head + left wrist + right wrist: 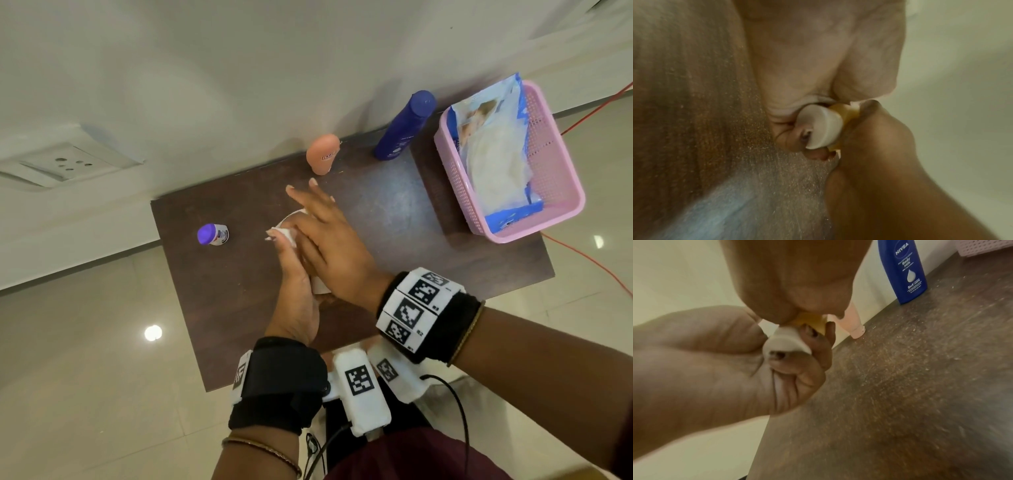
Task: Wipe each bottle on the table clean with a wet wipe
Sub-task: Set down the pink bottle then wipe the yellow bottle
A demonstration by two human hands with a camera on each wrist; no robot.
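My left hand (294,284) grips a small yellow bottle (846,110) with a white cap (287,233) over the middle of the dark table (394,212), its fingers (797,369) curled round the cap end (785,340). My right hand (329,240) lies across the bottle from the right, fingers straight, and presses a white wet wipe (296,215) against it. The wipe (818,56) drapes above the cap (822,126). Most of the bottle is hidden between the hands.
A small purple-capped bottle (213,234) stands at the left. A peach tube (322,154) and a tall blue bottle (404,126) stand by the wall. A pink basket (548,164) with a wipes pack (493,150) sits at the right edge. A red cable runs over the floor at the right.
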